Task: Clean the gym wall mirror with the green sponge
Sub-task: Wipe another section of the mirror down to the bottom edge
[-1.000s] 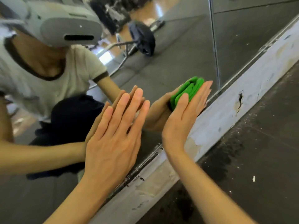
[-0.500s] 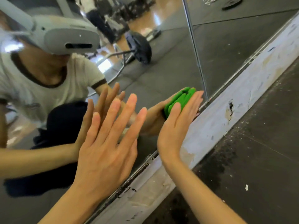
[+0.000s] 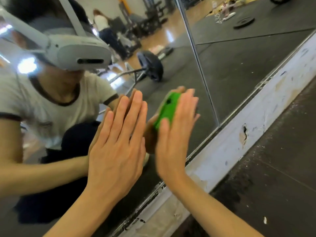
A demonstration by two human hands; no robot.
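One green sponge [image 3: 168, 110] lies flat against the gym wall mirror [image 3: 239, 69], low on the pane just above its bottom edge, pinned there by the right hand [image 3: 176, 134]. That hand's fingers lie straight along the sponge's back and the thumb tip rests on its near end, so it presses rather than clenches. The left hand [image 3: 118, 142] is spread flat on the glass just beside it, fingers straight, holding nothing, likely as a brace.

To wipe well, I would keep even palm pressure so the whole sponge face stays on the glass, run overlapping strokes, and stop short of the chipped white baseboard [image 3: 239, 139] to avoid dragging grit back up.

Compared with half a second ago, the sponge has swept left, away from the mirror seam [image 3: 196, 57] and closer to the left hand, whose fingers are now drawn together.
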